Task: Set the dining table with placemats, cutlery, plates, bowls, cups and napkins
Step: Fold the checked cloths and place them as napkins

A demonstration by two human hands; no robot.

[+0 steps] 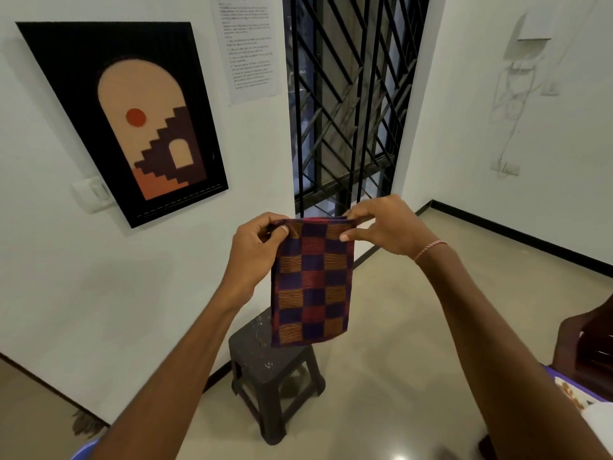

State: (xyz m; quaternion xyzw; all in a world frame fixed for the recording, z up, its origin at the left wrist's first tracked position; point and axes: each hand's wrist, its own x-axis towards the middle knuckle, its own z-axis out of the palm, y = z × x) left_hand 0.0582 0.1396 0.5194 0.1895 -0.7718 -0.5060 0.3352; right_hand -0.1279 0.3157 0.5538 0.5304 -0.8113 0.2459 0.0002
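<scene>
Napkin, checked cloth folded to a narrow panel, hung in the air above a dark stool. Left hand and right hand each pinched a top corner. Judged light, limp and non-slippery; best held along the folded top edge.

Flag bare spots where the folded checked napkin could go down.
Stool top below the napkin pinched by left hand and right hand looks bare where visible. Open floor runs between stool and black skirting at right. Lower right is crowded: dark chair, purple mat edge.
</scene>
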